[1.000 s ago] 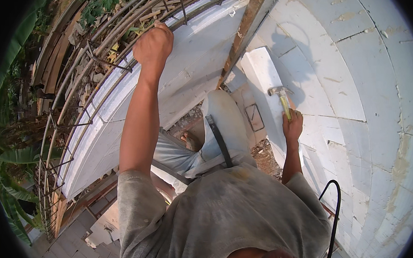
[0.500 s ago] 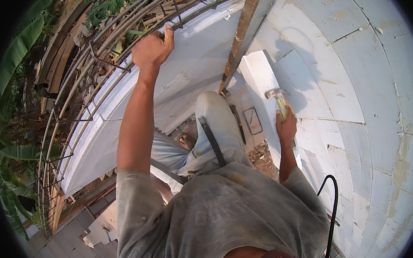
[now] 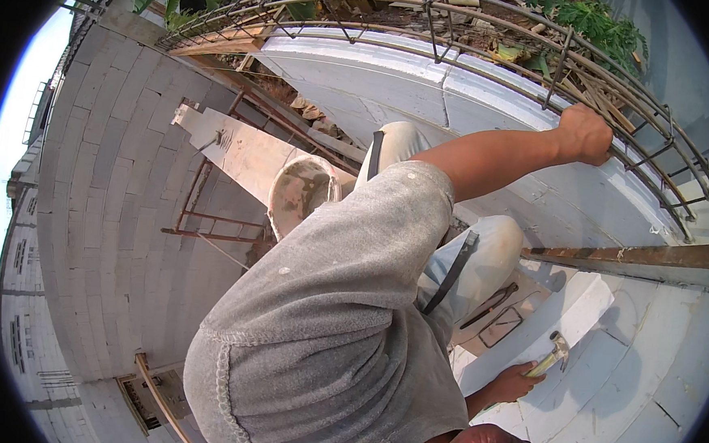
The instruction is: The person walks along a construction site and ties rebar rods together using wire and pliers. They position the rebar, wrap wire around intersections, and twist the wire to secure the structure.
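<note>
My left hand [image 3: 585,135] is closed over the inner bar of the long steel rebar cage [image 3: 462,49] that runs along the top of the white block wall [image 3: 364,72]. Low on the right, my right hand [image 3: 515,383] is wrapped round the handle of a hammer [image 3: 553,357], which has a metal head and a yellowish grip. The hammer lies over a long white block [image 3: 568,316] leaning beside the wall on the right. My bent knees are between the two walls.
A mortar-stained bucket [image 3: 298,194] stands at my left by a plank [image 3: 233,145] on a rusty metal frame [image 3: 208,221]. Pincers [image 3: 489,304] and a thin wire frame [image 3: 501,326] lie near my knee. A brown post [image 3: 636,255] rises at the right. Plants grow beyond the cage.
My view has swung to the left, bringing the bucket and the grey wall into sight. My left hand, earlier thumb-out on the cage, is now a fist there. The hammer stays in my right hand.
</note>
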`<state>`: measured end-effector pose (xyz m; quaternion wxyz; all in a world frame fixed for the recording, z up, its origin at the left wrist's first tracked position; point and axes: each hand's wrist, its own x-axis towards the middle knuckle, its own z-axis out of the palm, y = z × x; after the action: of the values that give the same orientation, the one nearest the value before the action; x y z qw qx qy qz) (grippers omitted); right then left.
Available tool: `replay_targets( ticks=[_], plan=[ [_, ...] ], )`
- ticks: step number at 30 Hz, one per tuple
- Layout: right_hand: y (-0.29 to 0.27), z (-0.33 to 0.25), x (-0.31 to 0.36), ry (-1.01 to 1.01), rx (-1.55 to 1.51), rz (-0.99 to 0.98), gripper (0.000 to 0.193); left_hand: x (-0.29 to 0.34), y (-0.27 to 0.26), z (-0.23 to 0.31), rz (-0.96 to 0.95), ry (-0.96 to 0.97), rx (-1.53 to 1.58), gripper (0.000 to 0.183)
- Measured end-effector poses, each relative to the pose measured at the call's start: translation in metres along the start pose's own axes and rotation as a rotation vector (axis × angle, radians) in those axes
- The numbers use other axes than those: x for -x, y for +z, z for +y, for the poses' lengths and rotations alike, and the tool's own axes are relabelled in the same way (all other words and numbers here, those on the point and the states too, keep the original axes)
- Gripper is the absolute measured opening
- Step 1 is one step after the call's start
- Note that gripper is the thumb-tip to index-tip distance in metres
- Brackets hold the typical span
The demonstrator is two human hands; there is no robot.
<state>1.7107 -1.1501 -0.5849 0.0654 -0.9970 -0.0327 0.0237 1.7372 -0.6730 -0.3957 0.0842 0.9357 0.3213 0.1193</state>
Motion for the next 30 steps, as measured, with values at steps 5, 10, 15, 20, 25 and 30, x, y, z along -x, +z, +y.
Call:
replay_targets(
  ticks=[5,10,15,20,25,30],
  plan=[
    [-0.002,-0.007,-0.002,0.033,0.075,-0.007,0.063,-0.005,0.002,0.002,-0.022,-0.055,-0.040,0.030],
    [-0.004,-0.016,-0.011,0.105,0.103,-0.057,0.062,-0.005,0.006,0.001,0.121,-0.046,-0.094,0.026],
    [0.023,0.011,-0.014,0.118,0.110,-0.021,0.056,-0.005,0.007,0.010,0.201,0.040,-0.199,0.023],
    [0.018,-0.011,-0.023,0.103,0.131,-0.047,0.056,0.002,0.011,0.009,0.261,0.030,-0.222,0.019],
    [0.017,-0.023,-0.028,0.085,0.132,-0.068,0.056,0.003,0.007,0.009,0.190,-0.001,-0.257,0.017],
    [0.017,-0.030,-0.036,0.067,0.146,-0.089,0.056,0.002,0.006,0.009,0.183,-0.016,-0.224,0.017]
  ],
)
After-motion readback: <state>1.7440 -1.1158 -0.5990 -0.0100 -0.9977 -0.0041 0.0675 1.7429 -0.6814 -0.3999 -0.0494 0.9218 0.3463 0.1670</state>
